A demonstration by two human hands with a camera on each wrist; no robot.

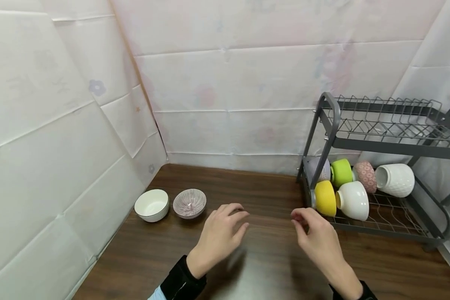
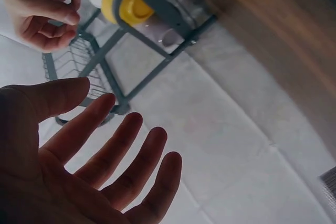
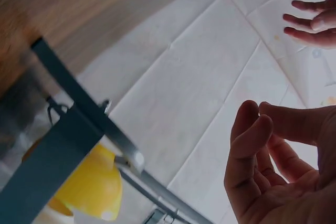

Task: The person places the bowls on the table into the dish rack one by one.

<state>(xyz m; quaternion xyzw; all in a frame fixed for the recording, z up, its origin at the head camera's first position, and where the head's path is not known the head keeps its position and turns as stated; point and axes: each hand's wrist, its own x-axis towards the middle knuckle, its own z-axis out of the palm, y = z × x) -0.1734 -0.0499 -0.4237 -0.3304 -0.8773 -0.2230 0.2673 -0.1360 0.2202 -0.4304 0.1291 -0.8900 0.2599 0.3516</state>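
My left hand (image 1: 221, 231) hovers over the wooden table with its fingers spread and slightly bent, holding nothing. To its left, a striped bowl (image 1: 189, 203) and a white bowl with a dark rim (image 1: 152, 205) stand upright. My right hand (image 1: 316, 235) is raised just left of the dish rack (image 1: 333, 143), its fingers loosely curled and thumb close to the index finger; nothing shows between them. Nearest to it on the rack's lower shelf are a yellow bowl (image 1: 325, 198) and a white bowl (image 1: 354, 201), both tipped on their sides.
Behind these on the lower shelf lie a green bowl (image 1: 341, 172), a pink patterned bowl (image 1: 366, 176), a white textured cup (image 1: 395, 180) and a pale lilac bowl (image 1: 323, 170). White sheeting (image 1: 225, 83) covers the walls at the back and left of the table (image 1: 255, 183).
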